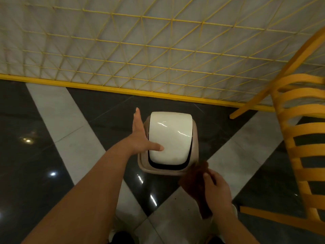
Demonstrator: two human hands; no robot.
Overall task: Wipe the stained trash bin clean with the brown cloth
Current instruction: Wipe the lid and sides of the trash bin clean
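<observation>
While the left hand rests flat-fingered on the trash bin (white lid), the right hand grips the brown cloth.

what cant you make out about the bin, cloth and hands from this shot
Head view, the only one:
- Beige plastic trash bin: its side walls are hidden beneath its white swing lid, seen from above, so stains cannot be judged.
- Brown cloth: motion blur, and the right hand covers part of it.
- Left hand: its fingers are seen edge-on beside the lid; contact with the bin is unclear.
- Yellow slatted chair: cut off by the right edge.
</observation>
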